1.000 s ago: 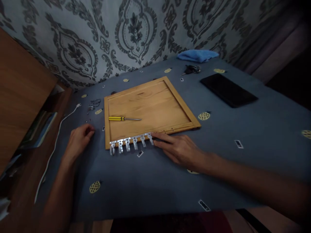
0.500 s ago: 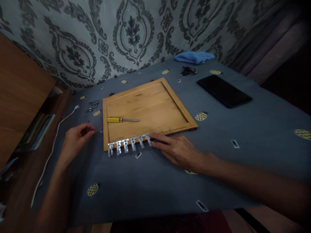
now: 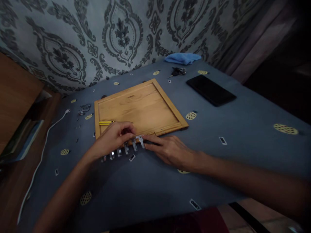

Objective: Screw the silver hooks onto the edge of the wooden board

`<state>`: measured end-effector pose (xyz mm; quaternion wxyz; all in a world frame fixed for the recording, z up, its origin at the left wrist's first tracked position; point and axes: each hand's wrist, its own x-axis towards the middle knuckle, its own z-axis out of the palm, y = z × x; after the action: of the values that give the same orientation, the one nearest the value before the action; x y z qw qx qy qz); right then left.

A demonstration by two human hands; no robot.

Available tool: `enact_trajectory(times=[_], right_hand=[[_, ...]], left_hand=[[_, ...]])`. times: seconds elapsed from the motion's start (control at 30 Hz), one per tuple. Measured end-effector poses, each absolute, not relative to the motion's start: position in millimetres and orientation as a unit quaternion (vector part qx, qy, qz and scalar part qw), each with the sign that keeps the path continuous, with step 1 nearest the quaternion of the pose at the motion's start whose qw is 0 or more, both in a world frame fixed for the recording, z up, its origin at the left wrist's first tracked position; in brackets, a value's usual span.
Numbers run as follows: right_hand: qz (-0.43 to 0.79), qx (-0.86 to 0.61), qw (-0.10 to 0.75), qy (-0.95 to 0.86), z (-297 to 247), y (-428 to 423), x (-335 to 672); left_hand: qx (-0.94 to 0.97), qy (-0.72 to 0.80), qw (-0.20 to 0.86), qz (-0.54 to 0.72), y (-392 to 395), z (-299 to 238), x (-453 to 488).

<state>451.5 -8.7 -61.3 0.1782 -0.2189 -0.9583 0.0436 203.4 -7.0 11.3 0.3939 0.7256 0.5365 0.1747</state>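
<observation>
Counter (image 3: 155, 191), blue-grey. Wooden panel (image 3: 138, 106) flat on it. Right hand (image 3: 173, 149): fingers extended, slightly parted, tips at right end of hook rail (image 3: 134, 145), which sits along panel's near edge; can't tell if pinching. Left hand (image 3: 113, 134) over hook rail, thumb near fingertips, grip unclear. Yellow-handled screwdriver (image 3: 105, 123) on panel, partly hidden.

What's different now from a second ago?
The left hand has moved right, from the tablecloth to above the metal hook rail, now hiding part of the yellow-handled screwdriver. Whether it pinches anything is too small to tell. The right hand stays at the rail's right end; the wooden panel, keys and blue cloth lie as before.
</observation>
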Motion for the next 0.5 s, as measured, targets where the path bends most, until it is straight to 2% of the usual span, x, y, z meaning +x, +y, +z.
enact_trajectory(times=[0.5], right_hand=[[0.079,-0.204,0.145,-0.965,-59.4,-4.3,454.5]], left_hand=[[0.764,0.518,0.364,0.125,0.1,2.1,215.0]])
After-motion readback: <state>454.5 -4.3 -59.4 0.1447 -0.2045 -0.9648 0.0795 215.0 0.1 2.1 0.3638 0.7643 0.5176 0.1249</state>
